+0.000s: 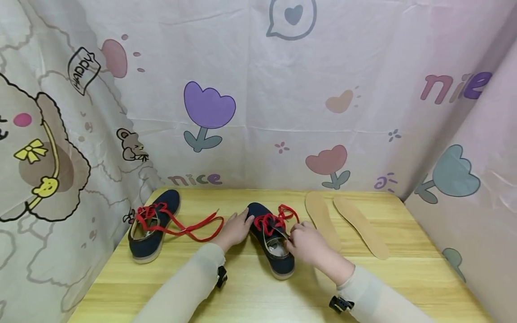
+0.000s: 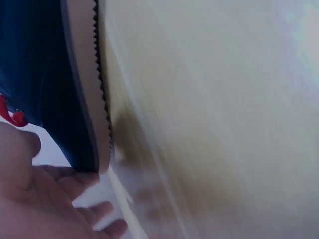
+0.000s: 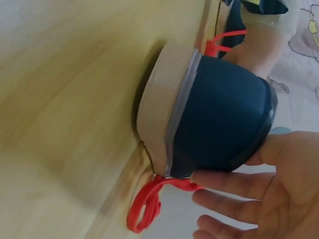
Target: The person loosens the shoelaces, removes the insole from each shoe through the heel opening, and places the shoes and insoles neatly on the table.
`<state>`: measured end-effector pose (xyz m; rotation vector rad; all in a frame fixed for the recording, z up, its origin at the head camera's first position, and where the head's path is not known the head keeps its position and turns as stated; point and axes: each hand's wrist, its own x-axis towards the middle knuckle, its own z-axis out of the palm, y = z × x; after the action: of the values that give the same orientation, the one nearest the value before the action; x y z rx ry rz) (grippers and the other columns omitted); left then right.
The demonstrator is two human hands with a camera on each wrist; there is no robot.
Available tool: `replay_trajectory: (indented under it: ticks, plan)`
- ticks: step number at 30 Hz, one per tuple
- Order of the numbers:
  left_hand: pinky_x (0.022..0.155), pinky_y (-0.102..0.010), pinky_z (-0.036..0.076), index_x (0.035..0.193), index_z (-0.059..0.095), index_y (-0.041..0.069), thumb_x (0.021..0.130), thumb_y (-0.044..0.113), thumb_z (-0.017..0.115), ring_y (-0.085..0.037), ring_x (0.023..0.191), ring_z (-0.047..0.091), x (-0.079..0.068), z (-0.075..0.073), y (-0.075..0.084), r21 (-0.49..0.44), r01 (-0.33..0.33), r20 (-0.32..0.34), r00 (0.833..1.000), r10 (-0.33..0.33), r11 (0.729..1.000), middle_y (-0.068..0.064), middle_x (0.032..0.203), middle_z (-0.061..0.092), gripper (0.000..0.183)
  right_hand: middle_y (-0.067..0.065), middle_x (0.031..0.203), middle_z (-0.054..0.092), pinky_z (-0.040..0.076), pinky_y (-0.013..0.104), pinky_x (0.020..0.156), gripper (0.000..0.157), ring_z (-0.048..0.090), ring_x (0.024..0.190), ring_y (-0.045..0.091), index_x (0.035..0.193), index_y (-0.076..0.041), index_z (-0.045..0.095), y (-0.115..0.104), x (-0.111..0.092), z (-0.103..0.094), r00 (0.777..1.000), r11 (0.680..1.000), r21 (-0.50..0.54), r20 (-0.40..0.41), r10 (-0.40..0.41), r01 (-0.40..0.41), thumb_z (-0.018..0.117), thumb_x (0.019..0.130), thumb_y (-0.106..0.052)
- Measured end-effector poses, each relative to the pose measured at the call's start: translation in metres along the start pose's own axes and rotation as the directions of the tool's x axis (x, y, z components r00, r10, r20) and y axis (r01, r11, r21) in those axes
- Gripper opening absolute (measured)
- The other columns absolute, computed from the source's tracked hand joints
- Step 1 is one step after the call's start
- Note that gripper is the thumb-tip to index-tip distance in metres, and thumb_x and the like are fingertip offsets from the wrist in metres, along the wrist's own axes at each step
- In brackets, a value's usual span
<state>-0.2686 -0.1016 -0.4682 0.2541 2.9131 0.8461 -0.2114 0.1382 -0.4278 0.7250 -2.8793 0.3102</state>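
Note:
A navy canvas sneaker point(image 1: 281, 265) with red laces point(image 1: 264, 220) sits sole-down at the middle of the table, its toe pointing away from me. My left hand point(image 1: 237, 229) holds its toe from the left; in the left wrist view the thumb lies over the upper and the index finger meets the toe tip. At the opening, near the heel, my right hand point(image 1: 308, 242) pinches the collar. The right wrist view shows its thumb at the rim and its index finger along the outside of the sneaker point(image 3: 219, 114). The thumb's tip is hidden.
A matching sneaker point(image 1: 146, 246) stands at the left, its long red laces trailing towards my left hand. Two tan insoles point(image 1: 321, 215) point(image 1: 359, 226) lie to the right on the wooden table point(image 1: 258, 300). Printed curtains point(image 1: 250, 89) enclose the back and both sides.

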Motion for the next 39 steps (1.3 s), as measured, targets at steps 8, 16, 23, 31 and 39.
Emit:
replay_trajectory:
  ticks: [8, 16, 23, 31, 39]
  plan:
    - [0.115, -0.063, 0.021, 0.154, 0.037, 0.004, 0.109, 0.046, 0.028, -0.045, 0.146, 0.025, -0.014, -0.001, 0.017, -0.115, 0.091, 0.013, 0.996, -0.090, 0.989, -0.016, 0.157, 0.038, 0.063, 0.000, 0.089, 0.065, 0.045, 0.039, 0.078, 0.041, 0.053, 0.086, 0.025, 0.056, -0.019, 0.055, 0.004, 0.008, 0.002, 0.998, 0.999, 0.029, 0.043, 0.037, -0.038, 0.071, 0.093, -0.028]
    - [0.117, -0.060, 0.019, 0.155, 0.036, 0.004, 0.110, 0.045, 0.021, -0.048, 0.147, 0.021, -0.002, 0.002, 0.010, -0.188, 0.020, 0.010, 1.000, -0.019, 0.982, -0.014, 0.158, 0.036, 0.062, 0.003, 0.084, 0.061, 0.045, 0.038, 0.071, 0.044, 0.049, 0.079, 0.025, 0.055, -0.017, 0.051, -0.006, 0.012, 0.010, 0.999, 0.999, -0.028, 0.015, 0.029, -0.029, 0.070, 0.092, -0.030]
    - [0.119, -0.057, 0.015, 0.157, 0.034, 0.011, 0.110, 0.047, 0.020, -0.045, 0.149, 0.017, 0.009, -0.005, 0.009, -0.256, 0.007, 0.063, 0.998, 0.009, 0.967, -0.014, 0.160, 0.034, 0.061, 0.008, 0.093, 0.065, 0.049, 0.041, 0.068, 0.038, 0.050, 0.080, 0.026, 0.061, -0.010, 0.061, -0.023, 0.013, 0.012, 0.997, 0.990, -0.122, -0.025, 0.070, -0.073, 0.071, 0.090, -0.032]
    - [0.119, -0.057, 0.015, 0.157, 0.035, 0.015, 0.109, 0.051, 0.020, -0.043, 0.149, 0.017, 0.017, -0.004, 0.006, -0.244, -0.004, 0.076, 0.997, 0.023, 0.970, -0.011, 0.159, 0.035, 0.062, 0.008, 0.088, 0.061, 0.049, 0.043, 0.069, 0.036, 0.051, 0.081, 0.028, 0.070, -0.005, 0.069, -0.031, 0.013, 0.020, 0.995, 0.987, -0.134, -0.059, 0.086, -0.094, 0.069, 0.091, -0.034]
    - [0.119, -0.059, 0.013, 0.156, 0.037, 0.012, 0.106, 0.059, 0.017, -0.043, 0.150, 0.015, 0.020, -0.005, 0.005, -0.260, 0.006, 0.092, 0.996, 0.018, 0.966, -0.018, 0.159, 0.033, 0.072, 0.008, 0.090, 0.063, 0.048, 0.043, 0.069, 0.037, 0.051, 0.083, 0.028, 0.070, -0.005, 0.070, -0.035, 0.014, 0.017, 0.994, 0.987, -0.124, -0.042, 0.099, -0.104, 0.068, 0.092, -0.034]
